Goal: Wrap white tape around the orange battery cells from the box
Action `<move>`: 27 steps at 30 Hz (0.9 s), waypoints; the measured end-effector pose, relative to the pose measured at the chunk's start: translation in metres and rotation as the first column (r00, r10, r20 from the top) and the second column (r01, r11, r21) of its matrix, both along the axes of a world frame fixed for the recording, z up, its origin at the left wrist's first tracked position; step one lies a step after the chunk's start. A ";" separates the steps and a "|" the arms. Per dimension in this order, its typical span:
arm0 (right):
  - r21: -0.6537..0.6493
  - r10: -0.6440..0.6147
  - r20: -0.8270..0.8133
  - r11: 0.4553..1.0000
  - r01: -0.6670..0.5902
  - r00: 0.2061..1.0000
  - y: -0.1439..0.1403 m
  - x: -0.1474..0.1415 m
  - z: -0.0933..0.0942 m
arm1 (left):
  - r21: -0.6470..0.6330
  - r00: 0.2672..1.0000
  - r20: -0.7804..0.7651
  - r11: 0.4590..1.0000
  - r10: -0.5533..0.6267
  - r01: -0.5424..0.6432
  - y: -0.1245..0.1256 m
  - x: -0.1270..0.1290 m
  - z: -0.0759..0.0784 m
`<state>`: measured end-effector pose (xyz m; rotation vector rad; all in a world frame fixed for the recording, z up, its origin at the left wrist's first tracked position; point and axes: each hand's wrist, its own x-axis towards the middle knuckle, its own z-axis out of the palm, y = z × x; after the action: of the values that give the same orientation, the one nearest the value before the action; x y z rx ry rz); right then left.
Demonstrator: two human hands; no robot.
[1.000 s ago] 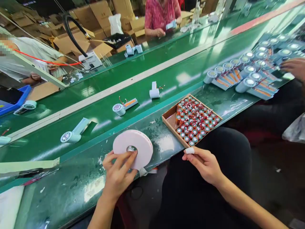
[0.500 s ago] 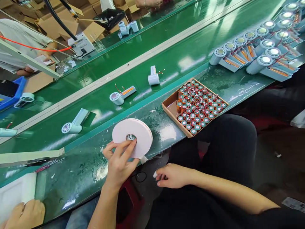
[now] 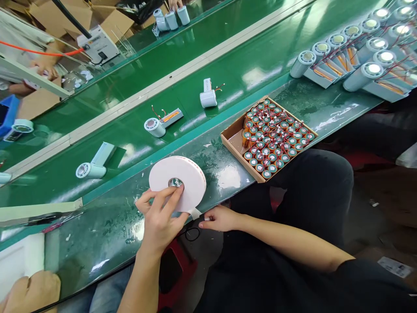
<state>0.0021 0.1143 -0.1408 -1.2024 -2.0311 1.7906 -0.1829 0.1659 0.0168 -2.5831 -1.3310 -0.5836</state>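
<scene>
Since a second ago the right hand (image 3: 221, 218) has dropped from beside the cardboard tray (image 3: 232, 147) to the near edge of the surface (image 3: 107, 230), fingers pinched at the loose tab of the tape roll (image 3: 177, 182). The left hand (image 3: 159, 219) has stayed on the roll, fingers spread over its near face, one fingertip at the core hole. The roll lies flat near the edge, left of the tray. It looks light and fairly stiff, its foam likely soft-edged; the core hole and rim seem the surest holds.
</scene>
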 end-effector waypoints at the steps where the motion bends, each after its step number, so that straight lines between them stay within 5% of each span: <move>1: 0.001 -0.060 -0.045 0.998 0.060 0.997 -0.001 -0.001 -0.001 | 0.002 1.000 -0.001 1.000 -0.001 0.001 0.000 0.000 0.000; 5: 0.016 -0.261 -0.031 0.965 0.261 0.965 -0.006 0.001 -0.007 | -0.001 1.000 0.008 1.000 0.007 -0.007 -0.001 -0.002 -0.002; 11: -0.053 -0.125 -0.190 0.992 0.117 0.974 -0.007 0.000 -0.030 | -0.027 1.000 0.010 1.000 0.017 -0.017 -0.001 -0.002 -0.005; 17: -0.137 -0.107 -0.166 0.987 0.084 0.980 -0.011 0.000 -0.043 | -0.017 1.000 0.015 1.000 0.020 -0.020 0.000 -0.002 -0.005; 21: -0.177 0.010 -0.071 0.984 -0.023 0.997 -0.026 0.014 -0.029 | -0.013 0.999 0.022 0.999 0.039 -0.039 -0.001 -0.004 -0.007; 27: -0.185 -0.078 0.095 0.978 0.095 0.992 -0.053 0.046 0.016 | 0.006 0.997 0.012 0.998 0.070 -0.070 -0.004 -0.012 -0.009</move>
<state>0.0480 0.0609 -0.1250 -1.4224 -1.8544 1.9569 -0.1952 0.1623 0.0082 -2.5201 -1.4140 -0.5919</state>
